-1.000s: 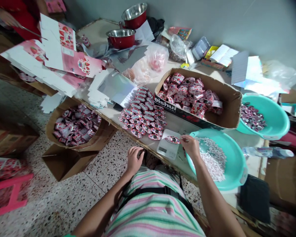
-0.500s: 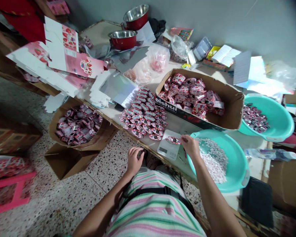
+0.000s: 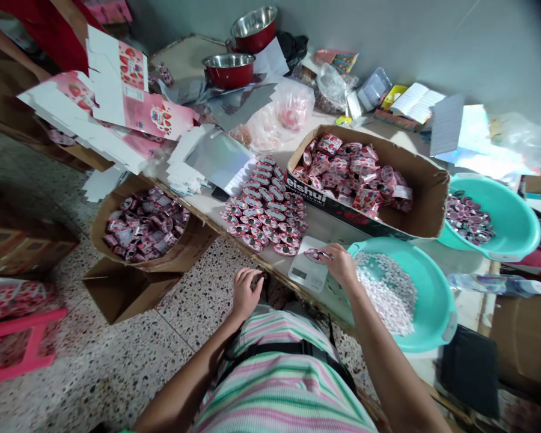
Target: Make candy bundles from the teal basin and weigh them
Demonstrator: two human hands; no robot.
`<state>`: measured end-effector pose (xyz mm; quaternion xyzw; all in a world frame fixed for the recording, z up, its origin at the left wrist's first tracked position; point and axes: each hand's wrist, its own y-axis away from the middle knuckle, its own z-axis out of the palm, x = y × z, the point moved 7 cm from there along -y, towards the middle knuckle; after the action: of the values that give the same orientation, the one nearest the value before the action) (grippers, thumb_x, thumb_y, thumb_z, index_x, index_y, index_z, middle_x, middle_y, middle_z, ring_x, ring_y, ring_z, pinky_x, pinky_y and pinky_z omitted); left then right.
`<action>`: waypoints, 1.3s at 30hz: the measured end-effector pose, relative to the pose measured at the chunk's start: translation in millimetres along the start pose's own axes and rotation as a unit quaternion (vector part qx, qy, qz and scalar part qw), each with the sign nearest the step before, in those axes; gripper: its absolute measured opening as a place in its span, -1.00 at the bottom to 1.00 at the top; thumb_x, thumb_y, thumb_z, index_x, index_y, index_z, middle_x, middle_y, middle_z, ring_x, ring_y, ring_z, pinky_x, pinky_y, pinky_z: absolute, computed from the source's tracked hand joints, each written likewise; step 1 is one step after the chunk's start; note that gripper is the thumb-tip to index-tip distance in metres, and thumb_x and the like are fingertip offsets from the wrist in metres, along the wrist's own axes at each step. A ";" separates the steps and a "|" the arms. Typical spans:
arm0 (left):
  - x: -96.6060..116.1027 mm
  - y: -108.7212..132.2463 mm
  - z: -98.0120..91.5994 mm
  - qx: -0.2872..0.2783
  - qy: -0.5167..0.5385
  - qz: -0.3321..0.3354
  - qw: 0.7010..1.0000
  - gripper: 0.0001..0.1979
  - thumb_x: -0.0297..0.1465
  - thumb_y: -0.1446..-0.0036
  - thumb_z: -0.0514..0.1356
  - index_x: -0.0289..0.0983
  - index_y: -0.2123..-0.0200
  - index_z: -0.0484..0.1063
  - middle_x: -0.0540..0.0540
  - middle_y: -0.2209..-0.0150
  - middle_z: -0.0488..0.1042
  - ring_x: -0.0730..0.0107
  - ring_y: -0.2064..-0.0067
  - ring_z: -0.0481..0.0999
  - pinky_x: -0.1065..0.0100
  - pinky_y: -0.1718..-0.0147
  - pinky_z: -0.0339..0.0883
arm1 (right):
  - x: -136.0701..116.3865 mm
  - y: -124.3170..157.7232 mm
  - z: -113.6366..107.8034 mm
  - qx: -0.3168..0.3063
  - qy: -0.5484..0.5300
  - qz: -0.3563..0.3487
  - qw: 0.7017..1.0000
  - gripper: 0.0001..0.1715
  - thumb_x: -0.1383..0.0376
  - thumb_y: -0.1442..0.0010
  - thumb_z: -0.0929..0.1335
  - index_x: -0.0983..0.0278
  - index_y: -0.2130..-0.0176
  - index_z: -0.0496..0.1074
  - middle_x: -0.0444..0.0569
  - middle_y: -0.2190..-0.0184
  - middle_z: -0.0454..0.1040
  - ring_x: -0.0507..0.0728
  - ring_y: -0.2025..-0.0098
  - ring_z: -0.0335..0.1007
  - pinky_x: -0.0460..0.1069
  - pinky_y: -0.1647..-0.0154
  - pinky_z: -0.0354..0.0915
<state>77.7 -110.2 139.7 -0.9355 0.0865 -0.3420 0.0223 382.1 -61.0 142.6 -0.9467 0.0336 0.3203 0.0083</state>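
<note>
My right hand (image 3: 341, 264) has its fingers closed on the right end of a small oval strawberry-print container (image 3: 314, 255), over a white digital scale (image 3: 307, 273). Whether the container still touches the scale is hard to tell. Left of the scale, many similar containers (image 3: 264, 210) stand in close rows, with dark openings in the nearest ones. My left hand (image 3: 247, 293) hangs by the table's front edge, loosely curled with the thumb apart and nothing visible in it. Beside my right forearm sits a turquoise basin (image 3: 433, 300) of small white pieces (image 3: 394, 300).
Behind the scale is a cardboard box (image 3: 424, 207) of printed containers. A second turquoise basin (image 3: 516, 216) holds small pink parts. On the floor at left stands a filled carton (image 3: 101, 231). Flattened strawberry cartons (image 3: 117, 102) overhang the table's left side, near a person in red (image 3: 58, 30).
My right hand has moved slightly left and closed over the end of the container on the scale, which now looks tilted. My left hand stays in place.
</note>
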 end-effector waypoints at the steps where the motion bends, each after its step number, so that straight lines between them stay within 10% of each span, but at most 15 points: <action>1: -0.1 0.1 0.1 0.000 0.000 0.000 1.000 -0.83 -0.34 -0.19 0.11 -0.17 0.16 0.42 -0.07 0.14 0.50 0.20 -0.03 0.35 0.07 -0.10 0.20 | -1.4 -0.7 1.6 0.001 0.009 -0.004 1.000 -0.72 0.26 -0.12 0.26 0.25 0.29 0.54 0.03 0.25 0.48 0.13 0.25 0.38 -0.02 0.19 0.27; 13: 1.6 0.1 -3.4 -0.005 0.000 0.006 1.000 -0.83 -0.34 -0.19 0.12 -0.19 0.17 0.43 -0.08 0.15 0.51 0.19 -0.02 0.35 0.08 -0.09 0.20 | 10.9 2.8 3.1 0.096 0.064 0.038 0.993 -0.68 0.27 -0.04 0.29 0.29 0.20 0.48 0.08 0.18 0.42 0.17 0.21 0.34 0.02 0.17 0.26; 21: 3.7 -2.5 -0.9 -0.001 0.007 0.023 1.000 -0.84 -0.35 -0.18 0.12 -0.19 0.16 0.42 -0.07 0.15 0.50 0.21 -0.02 0.34 0.10 -0.09 0.21 | 104.8 61.8 -38.5 0.174 0.089 0.228 0.954 -0.59 0.20 -0.05 0.20 0.33 0.19 0.46 0.12 0.24 0.45 0.14 0.37 0.33 0.03 0.28 0.23; 27: 7.8 -2.0 5.0 -0.015 0.006 0.035 0.999 -0.84 -0.35 -0.18 0.13 -0.19 0.16 0.42 -0.07 0.15 0.51 0.20 -0.02 0.34 0.10 -0.09 0.20 | 160.6 109.1 -2.3 -0.019 0.094 0.273 0.957 -0.61 0.10 -0.03 0.26 0.31 0.33 0.51 0.13 0.37 0.51 0.19 0.33 0.39 0.00 0.31 0.21; 39: 21.6 -8.0 13.4 -0.030 0.008 0.053 0.998 -0.84 -0.35 -0.19 0.11 -0.19 0.17 0.42 -0.09 0.16 0.50 0.20 -0.01 0.36 0.10 -0.07 0.22 | 163.6 103.9 2.3 -0.052 0.029 0.298 0.953 -0.72 0.13 0.04 0.31 0.27 0.46 0.49 -0.02 0.53 0.50 0.11 0.48 0.37 -0.07 0.50 0.09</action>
<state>103.7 -106.3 144.0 -0.9272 0.1458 -0.3449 0.0116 503.2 -174.1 42.0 -0.9017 0.2979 0.2817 -0.1376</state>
